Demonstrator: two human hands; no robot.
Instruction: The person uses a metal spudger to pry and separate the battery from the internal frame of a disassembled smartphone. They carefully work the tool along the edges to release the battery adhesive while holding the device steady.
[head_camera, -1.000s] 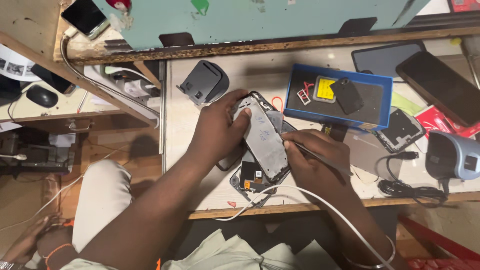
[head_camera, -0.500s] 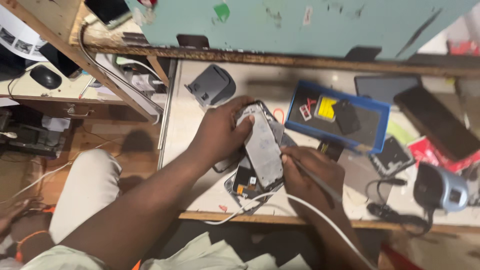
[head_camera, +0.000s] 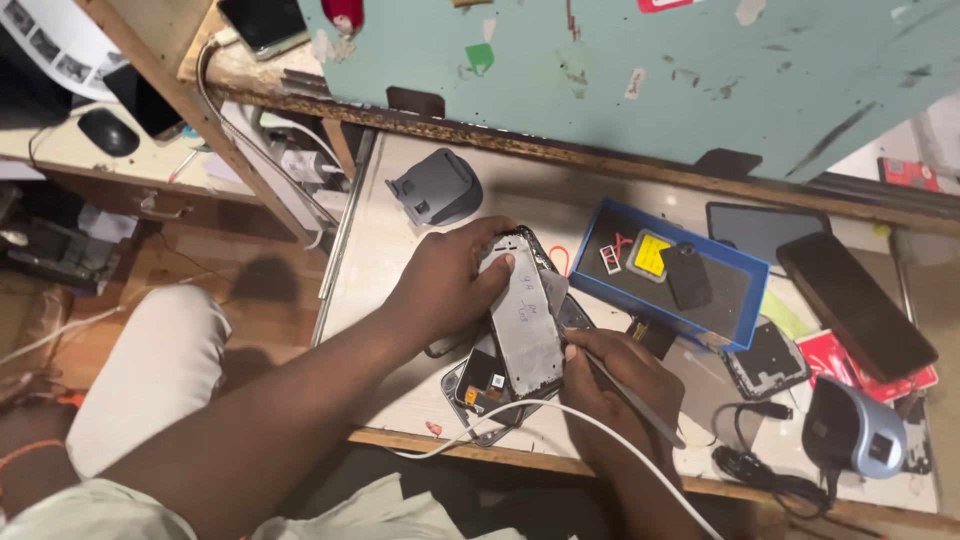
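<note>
My left hand grips the top edge of an opened phone's grey metal frame, tilted up over its dark back half on the worktable. My right hand holds a thin grey metal tool like a pen, with fingertips pressed at the frame's right edge, where a thin pick-like piece sticks out. A white cable runs across the phone's lower end.
A blue tray with small parts lies right of the phone. Beyond it are a dark phone, a loose camera-cutout panel, a grey-black device with a black cord, and a grey stand at the back. A green board stands behind.
The view has shifted and come closer. Both hands keep their hold on the phone frame and the tool, with little movement between them.
</note>
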